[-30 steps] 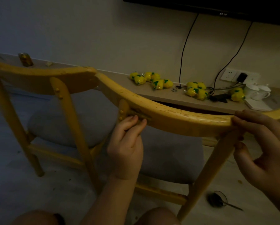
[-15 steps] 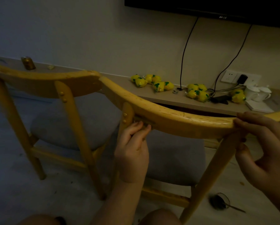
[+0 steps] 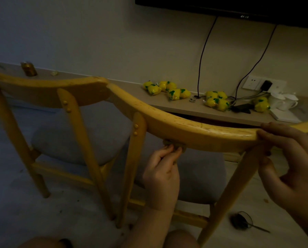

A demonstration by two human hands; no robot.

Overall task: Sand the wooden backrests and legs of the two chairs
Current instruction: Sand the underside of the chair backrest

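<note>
Two yellow wooden chairs with grey seat cushions stand side by side, backs toward me. The right chair's curved backrest (image 3: 203, 136) runs across the middle; the left chair's backrest (image 3: 47, 92) meets it at the upper left. My left hand (image 3: 161, 169) pinches a small brown piece of sandpaper (image 3: 174, 144) against the lower edge of the right backrest, just right of its left leg (image 3: 131, 169). At the backrest's right end my right hand (image 3: 290, 163) grips the wood above the right leg (image 3: 233, 190).
A low shelf (image 3: 185, 108) runs along the wall with several yellow packets (image 3: 174, 93), white cups (image 3: 283, 102), a wall socket and hanging cables under a dark screen. A dark wire-handled tool (image 3: 240, 221) lies on the floor at the lower right. My knees are at the bottom edge.
My left hand with the sandpaper has slid right along the backrest's lower edge, away from the leg joint. My right hand keeps its grip at the right end.
</note>
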